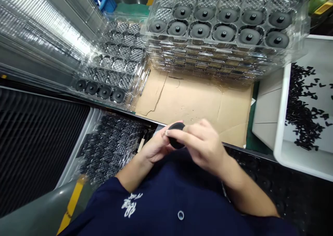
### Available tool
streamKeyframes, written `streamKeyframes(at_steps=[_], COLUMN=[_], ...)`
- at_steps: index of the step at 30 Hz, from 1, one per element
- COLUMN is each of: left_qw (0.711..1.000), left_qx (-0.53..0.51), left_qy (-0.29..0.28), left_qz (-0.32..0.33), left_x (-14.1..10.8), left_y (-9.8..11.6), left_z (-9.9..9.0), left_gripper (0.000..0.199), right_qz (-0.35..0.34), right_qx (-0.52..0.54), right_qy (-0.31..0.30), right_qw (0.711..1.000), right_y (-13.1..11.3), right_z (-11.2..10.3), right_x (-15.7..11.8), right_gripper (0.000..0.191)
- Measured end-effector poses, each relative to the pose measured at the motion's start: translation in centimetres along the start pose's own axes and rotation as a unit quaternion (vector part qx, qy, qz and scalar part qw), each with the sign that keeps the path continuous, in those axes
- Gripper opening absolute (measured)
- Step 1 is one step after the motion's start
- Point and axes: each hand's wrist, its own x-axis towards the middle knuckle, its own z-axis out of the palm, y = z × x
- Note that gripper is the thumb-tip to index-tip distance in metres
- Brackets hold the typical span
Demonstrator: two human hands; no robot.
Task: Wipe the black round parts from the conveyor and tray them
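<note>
A round black disc (176, 134) is held close to my chest, over the near edge of the cardboard. Around its left and lower side my left hand (157, 146) is closed. My right hand (203, 142) presses its fingers against the disc's face and rim from the right, slightly blurred. Whether a smaller part sits between the right fingertips cannot be made out. Beyond the hands, a stack of clear plastic trays (223, 45) holds similar black discs with small center posts. Another clear tray (111, 69) at the left has a row of such discs along its near side.
A cardboard sheet (192, 97) covers the bench between the tray stacks. At the right stands a white bin (282, 125) with many small black parts (304, 118). More filled trays (109, 149) lie below the bench edge at left. A blue crate (108, 2) is at the back.
</note>
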Motion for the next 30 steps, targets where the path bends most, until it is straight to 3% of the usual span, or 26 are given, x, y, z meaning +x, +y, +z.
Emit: streamKeyframes(at_steps=[3,7,10,12,15,17,20,23,25,28,30], left_qw=[0.997,0.996,0.997,0.997,0.996,0.995,0.995,0.996,0.996,0.994,0.992], left_qx=[-0.062,-0.083,-0.080,-0.082,-0.092,-0.097,-0.092,-0.080,-0.068,-0.050,-0.047], left_qy=[-0.011,0.011,0.009,-0.004,-0.009,-0.011,-0.028,-0.028,-0.007,0.025,0.030], left_qz=[-0.051,-0.033,-0.011,-0.002,0.000,-0.013,-0.019,0.018,0.053,0.096,0.112], left_x=[-0.2,-0.1,-0.1,-0.2,-0.4,-0.4,-0.4,-0.4,-0.6,-0.7,-0.7], left_y=[-0.2,0.2,0.7,1.0,1.3,1.4,1.5,1.2,0.8,0.4,0.4], left_z=[-0.3,-0.4,-0.5,-0.6,-0.4,-0.3,-0.1,0.2,0.4,0.5,0.1], left_gripper=[0.057,0.055,0.061,0.067,0.070,0.076,0.079,0.068,0.061,0.055,0.055], right_qz=[0.043,0.068,0.135,0.233,0.382,0.418,0.413,0.375,0.279,0.105,0.055], right_qx=[-0.014,0.071,0.126,0.185,0.224,0.223,0.236,0.210,0.146,0.092,0.111], right_qy=[-0.041,0.044,-0.012,0.003,0.070,0.047,0.011,0.100,0.171,0.137,0.066], right_qw=[0.998,0.994,0.983,0.955,0.894,0.879,0.879,0.897,0.934,0.981,0.990], right_y=[0.3,0.3,1.7,3.4,6.2,7.5,7.5,4.4,1.1,-2.8,-2.8], right_z=[0.7,1.3,1.8,2.8,6.4,9.0,9.9,6.4,3.7,2.1,2.9], right_x=[-0.4,-0.5,-1.0,-2.3,-5.2,-6.7,-6.8,-3.9,-1.4,1.2,1.3], right_gripper=[0.027,0.030,0.023,0.023,0.033,0.035,0.031,0.031,0.030,0.030,0.026])
